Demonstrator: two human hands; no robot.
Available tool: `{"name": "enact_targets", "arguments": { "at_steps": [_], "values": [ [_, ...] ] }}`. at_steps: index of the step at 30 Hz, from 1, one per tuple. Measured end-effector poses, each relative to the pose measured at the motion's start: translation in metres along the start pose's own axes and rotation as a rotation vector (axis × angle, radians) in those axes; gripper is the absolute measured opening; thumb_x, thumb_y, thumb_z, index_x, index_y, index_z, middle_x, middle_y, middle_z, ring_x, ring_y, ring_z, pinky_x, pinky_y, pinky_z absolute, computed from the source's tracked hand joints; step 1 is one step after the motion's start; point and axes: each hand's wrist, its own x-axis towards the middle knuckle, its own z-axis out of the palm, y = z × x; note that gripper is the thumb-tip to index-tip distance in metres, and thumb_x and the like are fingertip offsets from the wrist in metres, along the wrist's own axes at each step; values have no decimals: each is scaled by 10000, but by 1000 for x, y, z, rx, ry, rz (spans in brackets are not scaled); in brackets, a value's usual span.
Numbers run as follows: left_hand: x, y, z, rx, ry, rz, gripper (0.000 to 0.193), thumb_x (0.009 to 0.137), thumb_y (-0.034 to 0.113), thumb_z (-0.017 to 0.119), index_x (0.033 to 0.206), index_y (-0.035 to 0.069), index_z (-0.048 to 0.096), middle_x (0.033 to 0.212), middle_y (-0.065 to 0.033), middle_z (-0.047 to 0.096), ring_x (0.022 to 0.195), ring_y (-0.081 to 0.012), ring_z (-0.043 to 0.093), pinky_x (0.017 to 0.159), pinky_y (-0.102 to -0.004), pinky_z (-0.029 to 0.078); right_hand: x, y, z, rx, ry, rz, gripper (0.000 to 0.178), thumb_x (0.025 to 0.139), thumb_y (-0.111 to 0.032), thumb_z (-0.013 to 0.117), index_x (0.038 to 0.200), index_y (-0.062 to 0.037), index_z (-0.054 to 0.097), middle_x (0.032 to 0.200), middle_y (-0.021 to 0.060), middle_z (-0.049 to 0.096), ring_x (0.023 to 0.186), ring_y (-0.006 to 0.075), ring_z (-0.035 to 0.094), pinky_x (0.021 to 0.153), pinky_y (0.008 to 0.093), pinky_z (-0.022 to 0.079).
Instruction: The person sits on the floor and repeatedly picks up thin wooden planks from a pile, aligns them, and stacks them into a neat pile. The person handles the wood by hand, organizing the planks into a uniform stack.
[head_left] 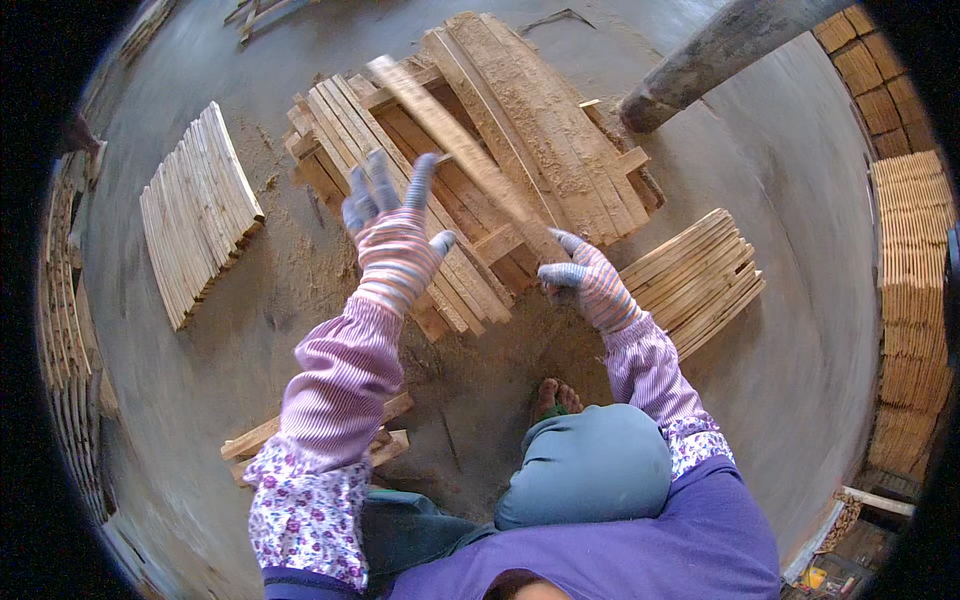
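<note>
A long, narrow wooden slat [460, 145], slightly blurred by motion, slants up and to the left from my right hand [592, 285]. That hand is closed around its near end. My left hand [392, 240] is raised with fingers spread, holding nothing, over several thin strips [440, 290]. Both hands wear striped gloves with grey-blue fingertips. Beneath the slat lies a low pile of planks [530, 130] on crosspieces, dusted with sawdust; its right side has wide boards.
Neat rows of slats lie on the floor at left [200, 210] and right [690, 275]. A grey post [700, 75] stands beyond the pile. Tall stacks of wood [912, 300] line the far right. Short wooden pieces [255, 440] rest near my left forearm, and my bare foot [560, 395] is below the pile.
</note>
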Motion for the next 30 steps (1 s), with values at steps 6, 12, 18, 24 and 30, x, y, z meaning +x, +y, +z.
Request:
{"name": "enact_targets", "arguments": {
  "at_steps": [6, 12, 18, 24, 30],
  "values": [
    [-17, -21, -33, 765, 219, 818, 666, 827, 252, 688, 1435, 340, 432, 1488, -107, 427, 1462, -299, 320, 1191, -678, 112, -20, -1, 44, -10, -308, 27, 699, 838, -152, 755, 1463, -35, 465, 1157, 17, 623, 975, 96, 580, 788, 253, 490],
    [-80, -81, -51, 102, -287, 642, 472, 873, 107, 636, 1309, 265, 554, 1010, -80, 591, 1008, -292, 628, 929, -470, 478, 5, -14, 32, -470, -271, -277, 667, 925, -353, 711, 1462, -44, 463, 1315, 115, 579, 1200, 215, 548, 1033, 382, 435],
    [-184, -204, -5, 141, -604, 276, 454, 852, 131, 664, 1280, 233, 553, 1007, -141, 608, 953, -363, 641, 787, -470, 531, 37, -7, 14, -1769, 367, 62, 932, 781, -244, 765, 1555, -121, 260, 1423, 225, 455, 1289, 428, 489, 1067, 489, 429],
    [-310, -246, 44, 143, -963, 53, 547, 798, 158, 732, 1304, 247, 545, 1172, -173, 586, 1080, -381, 605, 902, -499, 524, 47, -5, -43, -475, 100, -53, 597, 787, 26, 609, 1381, 35, 549, 1227, 107, 674, 1044, 177, 645, 923, 294, 515],
    [-232, -228, 42, -102, -962, 81, 669, 863, 383, 718, 1428, 111, 485, 1373, -197, 553, 1267, -366, 532, 1077, -450, 438, 70, 17, -71, -100, -7, 73, 611, 792, 2, 662, 1393, 0, 553, 1188, 72, 691, 951, 163, 660, 852, 283, 527]
  ]
}}
